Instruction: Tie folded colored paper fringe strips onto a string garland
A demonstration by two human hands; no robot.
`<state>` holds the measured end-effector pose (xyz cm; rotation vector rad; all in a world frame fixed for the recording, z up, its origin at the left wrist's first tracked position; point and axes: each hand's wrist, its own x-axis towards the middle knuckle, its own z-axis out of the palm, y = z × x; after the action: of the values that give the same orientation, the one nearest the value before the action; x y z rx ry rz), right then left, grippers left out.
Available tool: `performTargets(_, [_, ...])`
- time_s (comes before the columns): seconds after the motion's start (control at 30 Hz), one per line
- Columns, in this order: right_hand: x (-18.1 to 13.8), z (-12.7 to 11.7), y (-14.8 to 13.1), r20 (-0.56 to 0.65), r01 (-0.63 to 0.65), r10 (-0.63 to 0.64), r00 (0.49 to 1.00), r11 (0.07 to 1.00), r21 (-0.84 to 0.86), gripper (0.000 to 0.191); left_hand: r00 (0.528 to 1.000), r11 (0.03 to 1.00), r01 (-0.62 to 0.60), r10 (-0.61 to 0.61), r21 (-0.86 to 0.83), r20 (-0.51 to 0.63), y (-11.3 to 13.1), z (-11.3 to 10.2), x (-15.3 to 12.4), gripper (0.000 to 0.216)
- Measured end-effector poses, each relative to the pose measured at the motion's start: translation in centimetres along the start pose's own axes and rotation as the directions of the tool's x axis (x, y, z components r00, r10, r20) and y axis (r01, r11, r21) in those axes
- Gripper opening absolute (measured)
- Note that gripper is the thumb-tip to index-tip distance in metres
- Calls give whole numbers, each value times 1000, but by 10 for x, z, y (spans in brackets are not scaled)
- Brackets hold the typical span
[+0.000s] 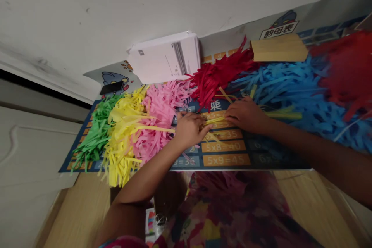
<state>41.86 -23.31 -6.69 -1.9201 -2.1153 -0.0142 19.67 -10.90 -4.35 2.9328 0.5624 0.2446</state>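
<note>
My left hand [190, 128] and my right hand [246, 114] meet over a blue multiplication-table mat [226, 151]. Both are closed in a pinch on thin yellow paper strips [283, 114] that run between them and stick out to the right past my right hand. Piles of cut paper strips lie around the hands: pink [158, 118] and yellow [123, 131] just left of my left hand, green [97, 131] further left, red [217, 75] behind, blue [293, 85] behind and right of my right hand.
A stack of white papers [165, 60] leans at the wall behind the piles. A wooden block [279, 48] lies at the back right, a black phone [112, 87] at the back left. More red strips [348, 69] fill the far right. The mat's front edge overhangs my patterned lap.
</note>
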Motion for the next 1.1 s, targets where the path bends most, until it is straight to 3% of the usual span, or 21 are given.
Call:
performTargets(0.13, [2, -5, -3, -44, 12, -13, 999, 1000, -17, 29, 999, 997, 11, -7, 80, -43, 5, 1, 1, 43])
performTargets(0.47, [2, -11, -8, -122, 58, -64, 990, 997, -53, 30, 998, 987, -12, 23, 160, -66, 5, 5, 0, 23])
performTargets(0.6, [-8, -8, -7, -90, 135, -146, 985, 984, -112, 30, 995, 983, -60, 73, 171, -71, -2, 6, -9, 14])
performTargets(0.8, [-18, -2, -10, -105, 100, -115, 988, 985, -137, 30, 978, 983, -121, 141, 136, -153, 9, 5, -13, 25])
performTargets(0.93, [-16, -7, -10, -144, 148, -172, 975, 975, -164, 32, 983, 977, -151, 165, 148, -86, 15, 5, -2, 24])
performTargets(1.1, [-21, -6, -6, -147, 192, -225, 963, 960, -205, 31, 974, 967, -215, 223, 137, -48, 0, 12, -2, 24])
